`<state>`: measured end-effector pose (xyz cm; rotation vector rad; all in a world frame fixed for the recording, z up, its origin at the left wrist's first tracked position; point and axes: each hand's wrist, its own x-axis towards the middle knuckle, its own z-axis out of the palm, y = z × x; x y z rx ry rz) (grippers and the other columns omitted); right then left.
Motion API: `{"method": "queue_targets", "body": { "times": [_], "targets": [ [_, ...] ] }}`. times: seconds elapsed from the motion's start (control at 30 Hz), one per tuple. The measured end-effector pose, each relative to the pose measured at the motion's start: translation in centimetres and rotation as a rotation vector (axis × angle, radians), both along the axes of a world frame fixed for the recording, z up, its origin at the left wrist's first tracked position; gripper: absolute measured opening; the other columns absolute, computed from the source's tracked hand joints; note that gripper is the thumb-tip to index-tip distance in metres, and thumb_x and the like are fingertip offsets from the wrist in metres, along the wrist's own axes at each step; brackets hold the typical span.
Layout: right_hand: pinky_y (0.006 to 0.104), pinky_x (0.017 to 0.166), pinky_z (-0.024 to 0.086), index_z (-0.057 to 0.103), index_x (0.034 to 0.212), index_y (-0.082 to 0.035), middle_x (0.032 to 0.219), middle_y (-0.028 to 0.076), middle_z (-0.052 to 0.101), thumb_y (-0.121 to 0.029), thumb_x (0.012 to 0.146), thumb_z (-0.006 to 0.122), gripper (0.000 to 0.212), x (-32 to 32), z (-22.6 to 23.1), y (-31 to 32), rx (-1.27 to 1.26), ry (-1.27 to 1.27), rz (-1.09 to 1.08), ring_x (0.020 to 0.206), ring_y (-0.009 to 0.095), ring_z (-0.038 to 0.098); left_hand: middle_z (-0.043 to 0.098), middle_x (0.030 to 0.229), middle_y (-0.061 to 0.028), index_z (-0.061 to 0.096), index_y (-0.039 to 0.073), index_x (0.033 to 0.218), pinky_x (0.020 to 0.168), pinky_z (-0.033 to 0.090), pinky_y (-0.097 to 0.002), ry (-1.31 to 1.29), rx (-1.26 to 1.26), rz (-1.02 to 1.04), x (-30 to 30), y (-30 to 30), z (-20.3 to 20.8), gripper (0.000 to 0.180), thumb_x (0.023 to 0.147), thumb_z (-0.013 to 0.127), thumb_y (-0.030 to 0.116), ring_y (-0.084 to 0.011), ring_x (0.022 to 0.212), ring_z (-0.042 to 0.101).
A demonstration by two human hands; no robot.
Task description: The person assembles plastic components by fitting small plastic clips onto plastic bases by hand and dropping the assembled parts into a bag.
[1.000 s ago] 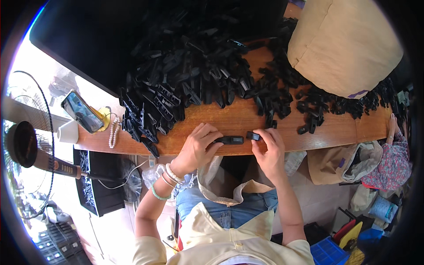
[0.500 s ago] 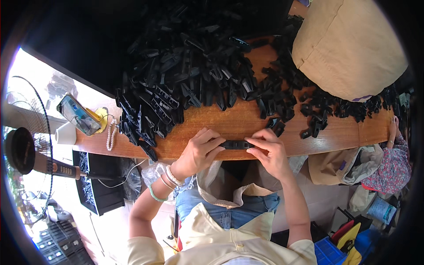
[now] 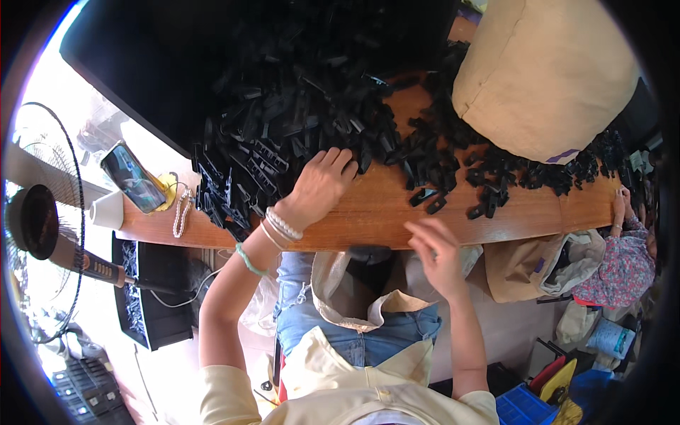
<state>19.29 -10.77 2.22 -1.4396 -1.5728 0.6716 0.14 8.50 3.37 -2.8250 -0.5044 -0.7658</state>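
Over a pale cloth bag (image 3: 354, 326) I saw a blurred, rounded black piece (image 3: 370, 253), left of the right hand (image 3: 438, 253), fingers parted. The left hand (image 3: 319, 190), grip hidden from me, met glossy, elongated black parts (image 3: 292, 122) on the wood-grained counter (image 3: 382, 209).

Open room on the bench (image 3: 382, 202) runs between the black plastic pieces (image 3: 301, 117) and the front edge; a big tan bag (image 3: 545, 78) blocks the back right
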Motion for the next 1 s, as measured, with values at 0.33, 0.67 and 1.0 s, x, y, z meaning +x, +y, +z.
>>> {"method": "queue_targets", "body": {
  "times": [0.33, 0.67, 1.0],
  "targets": [
    [0.0334, 0.069, 0.050, 0.063, 0.094, -0.001, 0.097, 0.012, 0.058, 0.005, 0.082, 0.066, 0.014, 4.5, -1.1, 2.3, 0.202, -0.460, -0.309, 0.085, 0.026, 0.061, 0.060, 0.104, -0.0155, 0.059, 0.000, 0.086, 0.067, 0.055, -0.0324, -0.287, -0.408, -0.095, -0.1, -5.8, 0.0, 0.017, 0.074, 0.071, 0.001, -0.0258, 0.081, 0.064],
    [0.0265, 0.079, 0.051, 0.064, 0.115, -0.002, 0.099, 0.007, 0.062, 0.001, 0.080, 0.072, 0.036, -2.4, -0.4, 2.9, -0.106, 0.727, 0.001, 0.087, 0.014, 0.061, 0.063, 0.095, -0.0107, 0.067, 0.001, 0.100, 0.070, 0.052, -0.0301, -0.359, -0.931, 0.023, -1.7, -8.2, -1.9, 0.025, 0.076, 0.074, 0.000, -0.0223, 0.085, 0.061],
    [0.0309, 0.072, 0.048, 0.070, 0.100, 0.003, 0.088, 0.009, 0.062, 0.002, 0.077, 0.073, 0.024, -0.5, -0.6, 2.7, 0.010, -0.012, 0.002, 0.081, 0.022, 0.060, 0.062, 0.091, -0.0119, 0.069, -0.003, 0.096, 0.071, 0.050, -0.0333, -0.366, -0.890, 0.005, -3.4, -7.8, -2.6, 0.024, 0.073, 0.075, 0.000, -0.0254, 0.081, 0.061]
  ]
}}
